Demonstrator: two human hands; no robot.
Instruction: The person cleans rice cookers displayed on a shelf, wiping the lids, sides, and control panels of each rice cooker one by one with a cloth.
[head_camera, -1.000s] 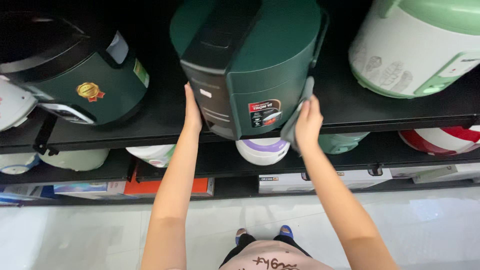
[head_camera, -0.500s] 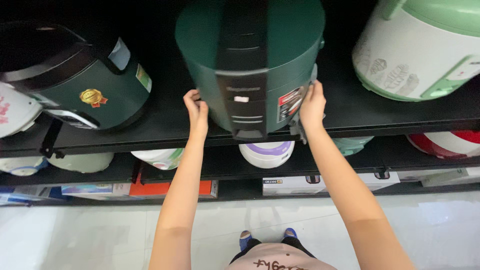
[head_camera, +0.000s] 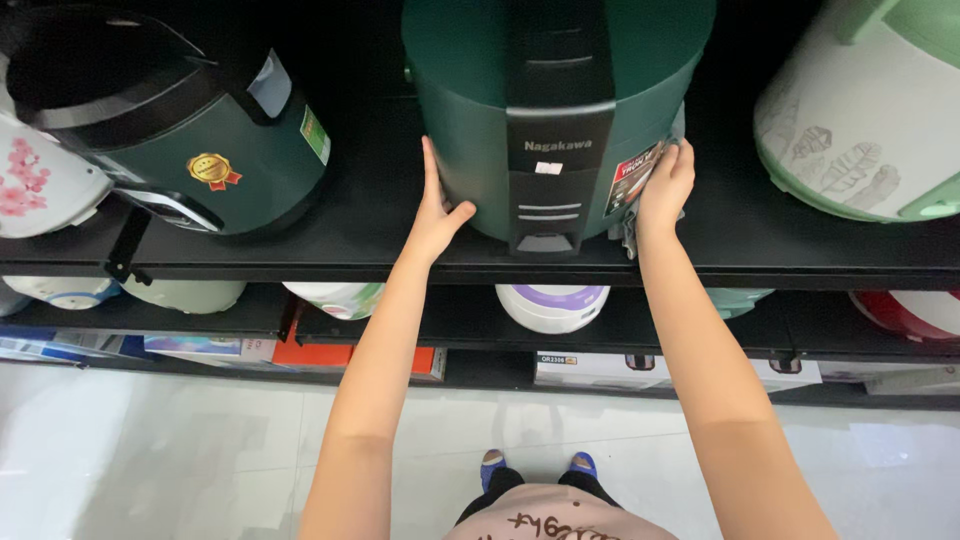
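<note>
Our left hand (head_camera: 437, 208) lies flat and open against the left side of the dark green round rice cooker with a black front panel (head_camera: 553, 110), fingers pointing up along its wall and thumb spread toward its base. Our right hand (head_camera: 665, 186) presses on the cooker's right side with a grey cloth (head_camera: 628, 222) bunched under the palm; the fingers curl over the cloth, but we cannot tell how tightly they close on it. The cooker stands upright between our hands on the black upper shelf (head_camera: 330, 245), its front panel facing us and its base set just back from the shelf's front edge.

To the left, a second dark green cooker with a black lid and a gold seal sticker (head_camera: 190, 130) sits well apart, leaving a bare strip of shelf beside our left hand. To the right, a white cooker with pale green trim and leaf prints (head_camera: 860, 120) leaves a narrower gap of bare shelf beside our right hand. At the far left edge a white cooker with pink blossoms (head_camera: 40, 180) shows in part.

Below, a white and purple cooker (head_camera: 552, 305) sits on the lower shelf, and cardboard boxes (head_camera: 590, 368) line the bottom row above the pale tiled floor (head_camera: 150, 450).
</note>
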